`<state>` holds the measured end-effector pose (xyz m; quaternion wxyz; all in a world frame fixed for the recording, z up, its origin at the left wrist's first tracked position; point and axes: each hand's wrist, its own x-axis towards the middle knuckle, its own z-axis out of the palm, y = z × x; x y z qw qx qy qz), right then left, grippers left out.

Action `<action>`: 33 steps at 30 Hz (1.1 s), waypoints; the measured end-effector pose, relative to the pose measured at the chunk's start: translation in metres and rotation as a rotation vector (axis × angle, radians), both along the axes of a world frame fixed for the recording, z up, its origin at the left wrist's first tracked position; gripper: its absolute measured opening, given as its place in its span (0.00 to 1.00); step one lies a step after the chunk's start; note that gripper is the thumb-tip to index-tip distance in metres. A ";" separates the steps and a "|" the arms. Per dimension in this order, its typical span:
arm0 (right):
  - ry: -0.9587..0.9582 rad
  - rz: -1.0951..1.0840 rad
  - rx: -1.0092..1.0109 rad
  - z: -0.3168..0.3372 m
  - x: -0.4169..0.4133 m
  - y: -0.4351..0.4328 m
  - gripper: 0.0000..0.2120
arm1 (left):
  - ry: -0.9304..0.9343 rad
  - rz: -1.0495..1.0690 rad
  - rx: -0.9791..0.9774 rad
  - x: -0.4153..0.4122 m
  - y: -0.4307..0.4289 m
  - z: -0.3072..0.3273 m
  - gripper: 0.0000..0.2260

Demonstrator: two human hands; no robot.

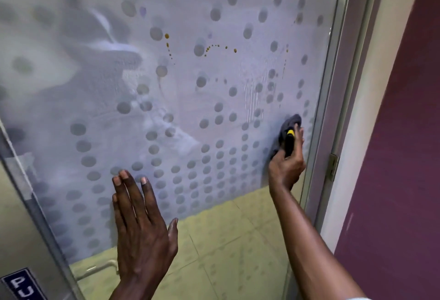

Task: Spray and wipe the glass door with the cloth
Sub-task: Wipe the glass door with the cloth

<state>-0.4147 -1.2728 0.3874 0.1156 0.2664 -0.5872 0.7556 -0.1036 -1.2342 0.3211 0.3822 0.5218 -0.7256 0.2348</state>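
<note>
The glass door [190,109] fills the view, frosted with a pattern of grey dots; small brown drips and wet streaks mark its upper middle and right. My right hand [287,164] presses a grey cloth [289,124] against the glass near the door's right edge, and a black and yellow object [289,141] is held in the same hand. My left hand [140,223] lies flat on the glass lower down, fingers spread, holding nothing.
A metal door frame [333,109] with a brass hinge [332,166] runs down the right side, next to a maroon wall [400,157]. At the lower left is a metal plate with a blue sign [21,285]. Pale floor tiles [226,252] show through the clear lower glass.
</note>
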 end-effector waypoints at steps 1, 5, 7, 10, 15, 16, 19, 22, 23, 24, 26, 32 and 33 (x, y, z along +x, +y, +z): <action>-0.060 0.005 -0.004 0.002 -0.003 -0.002 0.33 | -0.004 0.004 -0.008 0.001 -0.001 -0.001 0.59; -0.162 0.060 -0.053 -0.018 0.039 0.003 0.28 | 0.008 0.011 -0.030 0.000 0.000 -0.003 0.55; -0.090 0.161 -0.077 -0.046 0.081 0.013 0.29 | 0.034 0.020 -0.014 -0.007 0.003 0.000 0.62; 0.212 0.289 -0.017 -0.092 0.129 0.031 0.42 | 0.076 0.024 0.001 -0.018 0.006 0.002 0.64; 0.331 0.272 -0.051 -0.092 0.087 0.025 0.45 | 0.095 0.036 -0.005 -0.019 0.007 0.001 0.64; 0.299 0.236 -0.073 -0.081 0.070 0.021 0.43 | 0.090 0.035 -0.007 -0.017 0.007 0.001 0.64; 0.095 0.144 -0.140 -0.045 0.022 0.004 0.37 | 0.070 0.034 0.001 -0.013 0.007 0.001 0.64; -0.109 0.108 -0.180 -0.005 -0.008 -0.006 0.36 | 0.034 0.051 0.017 -0.009 0.007 0.000 0.64; -0.124 0.109 -0.186 0.005 -0.008 -0.007 0.34 | 0.023 0.062 0.017 -0.008 0.007 0.000 0.64; -0.108 0.110 -0.190 0.012 -0.001 -0.005 0.32 | 0.017 0.070 0.013 -0.007 0.007 0.000 0.64; 0.020 0.138 -0.213 0.015 0.029 0.002 0.30 | 0.017 0.082 0.005 -0.007 0.007 0.000 0.64; 0.773 0.351 -0.030 -0.040 0.123 0.024 0.48 | 0.019 0.100 0.011 -0.010 0.008 0.003 0.65; 0.842 0.325 0.001 -0.046 0.122 0.025 0.49 | 0.020 0.095 0.011 -0.008 0.008 0.004 0.66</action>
